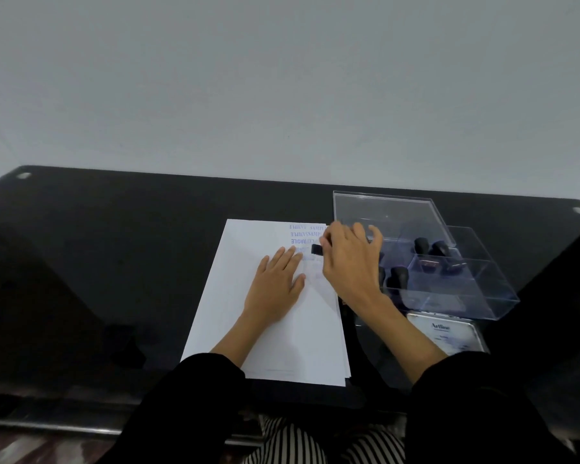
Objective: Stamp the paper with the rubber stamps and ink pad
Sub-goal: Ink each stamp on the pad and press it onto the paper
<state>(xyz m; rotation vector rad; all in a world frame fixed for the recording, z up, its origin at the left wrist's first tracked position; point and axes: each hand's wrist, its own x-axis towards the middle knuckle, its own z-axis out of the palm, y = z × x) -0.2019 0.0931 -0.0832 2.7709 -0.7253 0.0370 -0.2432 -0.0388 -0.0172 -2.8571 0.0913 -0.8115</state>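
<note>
On the black table we see a white paper lying lengthwise away from us. Our left hand rests flat on the sheet just above its middle, fingers straight and pointing toward one o'clock, holding nothing. At the paper's one o'clock corner sit rows of blue stamped words. Just below them, our right hand pinches a small black rubber stamp between thumb and fingers, down at the sheet; we cannot tell whether it touches the paper. At three o'clock from that hand stands a clear box holding more black stamps. At six o'clock from the box, touching the right sleeve, lies the ink pad.
</note>
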